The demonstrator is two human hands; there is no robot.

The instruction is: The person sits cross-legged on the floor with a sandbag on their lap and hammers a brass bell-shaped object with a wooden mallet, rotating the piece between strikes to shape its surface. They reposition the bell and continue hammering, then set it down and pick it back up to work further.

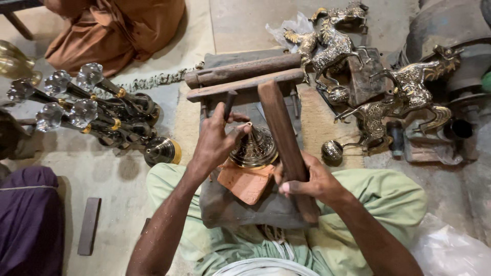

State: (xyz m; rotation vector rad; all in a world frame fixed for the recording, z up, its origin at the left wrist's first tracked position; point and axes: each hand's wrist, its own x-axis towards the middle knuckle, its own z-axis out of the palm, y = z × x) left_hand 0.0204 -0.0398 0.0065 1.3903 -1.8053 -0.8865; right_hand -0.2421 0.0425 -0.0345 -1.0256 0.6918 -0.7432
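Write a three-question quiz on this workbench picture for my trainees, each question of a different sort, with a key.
1. True or false: the left hand holds a dark tool against the engraved brass dome.
2. What does the right hand grip: A) wooden block B) brass horse C) cloth?
3. How many brass horse figures lie at upper right?

Key: 1 true; 2 A; 3 two, possibly more.

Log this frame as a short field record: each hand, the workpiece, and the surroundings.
left hand: grips a dark tool handle over the workpiece
right hand: holds a wooden block
workpiece: engraved brass cone on a terracotta slab
right side: brass horse figures
left side: crystal-topped metal stems
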